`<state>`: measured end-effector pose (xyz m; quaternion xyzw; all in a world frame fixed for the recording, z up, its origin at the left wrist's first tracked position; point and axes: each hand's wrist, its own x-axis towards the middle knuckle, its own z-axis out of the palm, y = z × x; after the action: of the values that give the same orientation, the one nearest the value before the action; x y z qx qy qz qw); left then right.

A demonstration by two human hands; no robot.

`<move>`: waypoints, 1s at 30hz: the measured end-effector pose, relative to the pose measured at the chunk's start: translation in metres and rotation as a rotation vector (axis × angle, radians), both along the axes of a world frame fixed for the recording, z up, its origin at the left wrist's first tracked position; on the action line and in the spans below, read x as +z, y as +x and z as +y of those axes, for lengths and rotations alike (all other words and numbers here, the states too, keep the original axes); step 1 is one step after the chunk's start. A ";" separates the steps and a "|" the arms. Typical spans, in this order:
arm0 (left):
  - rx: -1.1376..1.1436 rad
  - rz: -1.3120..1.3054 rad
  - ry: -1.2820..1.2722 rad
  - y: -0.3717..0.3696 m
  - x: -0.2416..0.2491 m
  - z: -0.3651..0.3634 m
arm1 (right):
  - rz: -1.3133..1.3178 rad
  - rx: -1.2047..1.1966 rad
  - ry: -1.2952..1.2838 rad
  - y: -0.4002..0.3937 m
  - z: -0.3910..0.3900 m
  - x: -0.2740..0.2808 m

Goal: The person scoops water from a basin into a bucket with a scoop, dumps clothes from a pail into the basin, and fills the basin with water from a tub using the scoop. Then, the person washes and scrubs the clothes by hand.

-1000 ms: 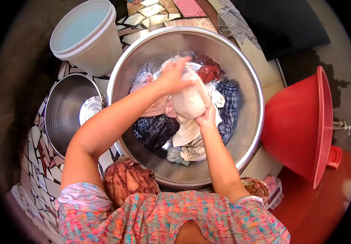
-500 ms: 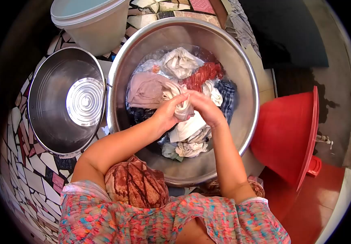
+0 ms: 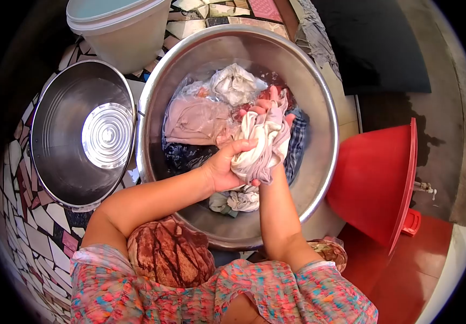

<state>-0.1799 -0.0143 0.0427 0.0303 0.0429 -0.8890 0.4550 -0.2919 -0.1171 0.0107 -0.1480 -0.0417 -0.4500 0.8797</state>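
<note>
A wet white and pinkish cloth [image 3: 262,143], bunched up, is held over the water in the large steel basin [image 3: 322,92]. My left hand [image 3: 226,166] grips its lower left side, thumb on top. My right hand [image 3: 269,102] lies beneath the cloth, palm up, fingertips showing past its far end. Around them in the basin lie a mauve cloth [image 3: 198,120], a crumpled off-white cloth [image 3: 234,83], a dark patterned cloth [image 3: 187,155] and a blue checked cloth [image 3: 298,137]. Red fabric shows partly behind my right fingers. Smaller pale cloths [image 3: 244,200] sit near the basin's front.
To the left stands a smaller steel tub [image 3: 55,124] with a ringed bottom. A white bucket [image 3: 122,43] stands behind it on the mosaic floor [image 3: 44,232]. A red plastic tub [image 3: 370,173] leans at the right, near a tap [image 3: 424,188].
The tightly bunched cloth is now looser and spread over my right hand, which has turned palm up with fingers extended. My left hand stays on the cloth. The view has shifted slightly.
</note>
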 end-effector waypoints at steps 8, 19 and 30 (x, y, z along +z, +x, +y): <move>-0.089 -0.594 -0.099 -0.004 -0.016 -0.010 | 1.530 -0.113 -0.582 -0.004 -0.019 0.021; -0.352 -0.651 -0.168 0.011 -0.025 -0.001 | 1.286 0.271 -0.559 -0.033 -0.007 0.022; -0.221 -0.483 -0.160 0.007 -0.043 -0.002 | 1.467 -0.222 -0.631 -0.048 0.018 0.066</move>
<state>-0.1730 -0.0159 -0.0004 0.2097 -0.1406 -0.9009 0.3531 -0.3401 -0.0996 0.0767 -0.6503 0.4364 -0.2901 0.5500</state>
